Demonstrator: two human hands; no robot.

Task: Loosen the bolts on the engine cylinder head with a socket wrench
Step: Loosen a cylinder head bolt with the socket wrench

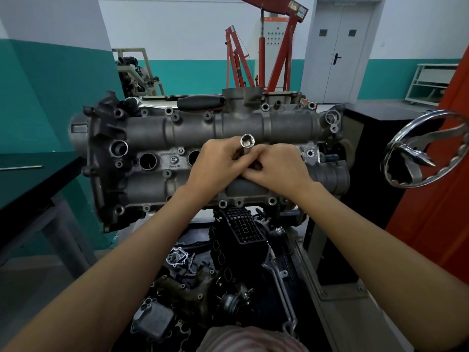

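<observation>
A grey cast cylinder head (157, 128) lies across the stand in front of me, with bolts along its edges and round plug wells in its middle. My left hand (220, 165) grips a chrome socket (247, 141) over the head's centre, the socket's open end turned up toward me. My right hand (276, 168) meets the left one, its fingers curled round the socket's lower part; what lies under the fingers is hidden. A black-handled tool (201, 101) rests on the head's far edge.
Loose engine parts, a black intake manifold (243, 224) and an oil cooler (154, 321) lie in the tray below. A chrome handwheel (426, 151) sticks out at the right beside an orange post. A dark bench (22, 179) stands left; red engine hoists (266, 52) stand behind.
</observation>
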